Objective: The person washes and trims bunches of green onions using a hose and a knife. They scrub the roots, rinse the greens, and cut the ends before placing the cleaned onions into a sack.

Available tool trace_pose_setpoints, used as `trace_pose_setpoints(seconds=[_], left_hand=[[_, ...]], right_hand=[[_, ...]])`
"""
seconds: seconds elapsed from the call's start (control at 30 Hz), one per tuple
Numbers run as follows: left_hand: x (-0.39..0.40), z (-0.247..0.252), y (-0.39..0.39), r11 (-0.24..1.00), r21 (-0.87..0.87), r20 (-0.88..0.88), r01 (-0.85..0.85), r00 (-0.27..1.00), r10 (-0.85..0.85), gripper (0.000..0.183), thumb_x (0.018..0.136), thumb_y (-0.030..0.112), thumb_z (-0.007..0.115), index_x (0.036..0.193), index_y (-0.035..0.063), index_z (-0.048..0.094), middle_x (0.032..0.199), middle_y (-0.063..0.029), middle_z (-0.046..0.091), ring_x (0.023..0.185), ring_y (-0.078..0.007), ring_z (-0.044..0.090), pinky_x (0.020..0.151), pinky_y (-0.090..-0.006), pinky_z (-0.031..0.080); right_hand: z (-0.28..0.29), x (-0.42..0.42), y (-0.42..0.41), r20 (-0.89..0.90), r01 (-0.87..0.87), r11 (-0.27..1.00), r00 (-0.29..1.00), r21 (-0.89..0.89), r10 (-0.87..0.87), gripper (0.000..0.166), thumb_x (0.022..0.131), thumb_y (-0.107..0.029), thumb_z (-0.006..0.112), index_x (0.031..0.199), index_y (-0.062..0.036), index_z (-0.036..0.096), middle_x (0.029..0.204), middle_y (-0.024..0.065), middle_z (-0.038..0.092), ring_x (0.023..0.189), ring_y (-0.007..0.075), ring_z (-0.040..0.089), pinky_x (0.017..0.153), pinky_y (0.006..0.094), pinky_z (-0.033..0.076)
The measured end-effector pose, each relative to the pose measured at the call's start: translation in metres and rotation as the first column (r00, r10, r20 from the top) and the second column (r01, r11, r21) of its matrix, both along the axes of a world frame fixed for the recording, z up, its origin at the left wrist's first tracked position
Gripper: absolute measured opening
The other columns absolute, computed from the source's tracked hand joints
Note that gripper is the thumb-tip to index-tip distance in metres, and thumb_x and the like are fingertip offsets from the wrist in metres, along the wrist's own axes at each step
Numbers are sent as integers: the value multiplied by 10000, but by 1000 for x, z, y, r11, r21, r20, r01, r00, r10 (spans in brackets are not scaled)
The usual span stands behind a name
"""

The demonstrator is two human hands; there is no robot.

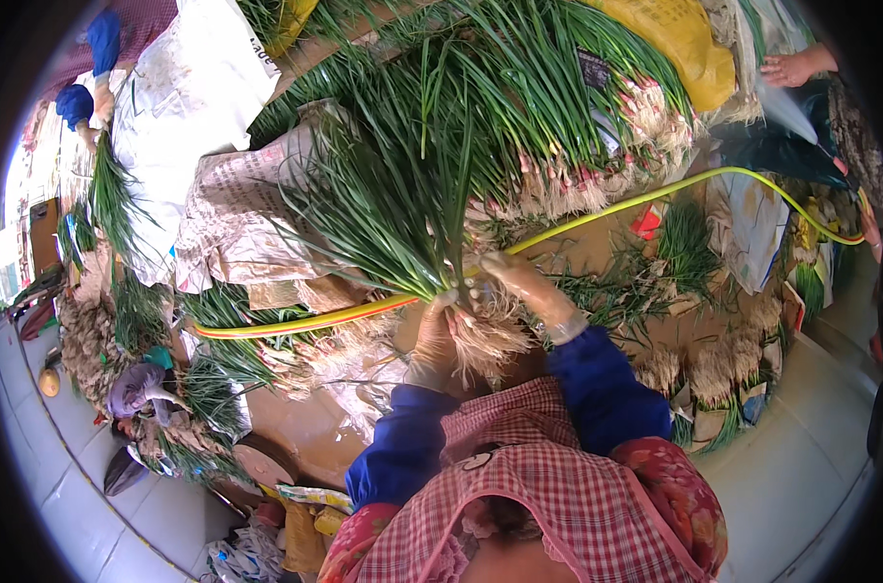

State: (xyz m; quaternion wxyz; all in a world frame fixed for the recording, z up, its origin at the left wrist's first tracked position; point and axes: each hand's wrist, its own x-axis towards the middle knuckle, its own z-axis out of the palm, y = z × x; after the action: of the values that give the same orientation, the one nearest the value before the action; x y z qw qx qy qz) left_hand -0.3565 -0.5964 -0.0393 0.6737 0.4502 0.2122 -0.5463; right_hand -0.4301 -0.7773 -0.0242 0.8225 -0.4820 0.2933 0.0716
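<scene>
My left hand (435, 337), in a thin translucent glove, grips a bunch of green onions (412, 240) around the lower stems. Their long leaves fan out away from me, and the pale, stringy roots (489, 339) hang toward my apron. On the right side of the stems is my gloved right hand (532, 288), close beside the bunch; whether its fingers hold any stalks is hard to make out. Just beyond my hands, a wide heap of green onions (514, 109) lies with roots facing me. Blue sleeves cover both my forearms.
A yellow hose (631, 208) runs across behind my hands. At far right another person's hand (787, 71) is near spraying water; a person at upper left holds green onions (117, 186). Woven sacks (252, 197), root-up bundles (714, 372) and loose trimmings (616, 291) surround the wet brown surface (295, 430).
</scene>
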Motion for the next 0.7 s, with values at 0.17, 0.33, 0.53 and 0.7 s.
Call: trace_pose_setpoints(seconds=[0.17,0.33,0.53,0.7], left_hand=[[0,-23,13,995,94,-41,30,999,-27,339,792,251,638,1009,-9,614,855,-97,668,729,-214,641,674,-329,534],[7,-19,8,996,-79,45,38,998,-34,226,827,168,596,945,-18,647,832,-70,674,731,-182,630,759,-280,501],[10,27,46,998,-21,31,52,998,-51,428,873,259,609,1211,0,562,928,-67,666,754,-154,624,655,-277,540],[7,61,73,956,-187,-41,-226,974,222,348,854,182,621,1164,50,532,956,-86,616,803,-219,615,690,-337,574]], right_hand=[[-47,15,51,-179,231,930,940,-287,-289,220,903,-252,622,1013,-64,652,848,127,644,772,162,607,665,316,487],[-21,-4,35,70,478,741,858,-471,-509,191,939,-219,595,996,-41,632,830,44,642,649,97,557,590,242,471],[-69,27,-90,-350,-256,366,911,-895,-220,299,897,-333,593,947,-43,649,887,154,669,766,292,647,674,409,524],[-113,70,-130,-337,-358,-27,901,-934,-271,258,829,-346,649,864,-91,667,805,121,663,705,294,666,630,399,533]])
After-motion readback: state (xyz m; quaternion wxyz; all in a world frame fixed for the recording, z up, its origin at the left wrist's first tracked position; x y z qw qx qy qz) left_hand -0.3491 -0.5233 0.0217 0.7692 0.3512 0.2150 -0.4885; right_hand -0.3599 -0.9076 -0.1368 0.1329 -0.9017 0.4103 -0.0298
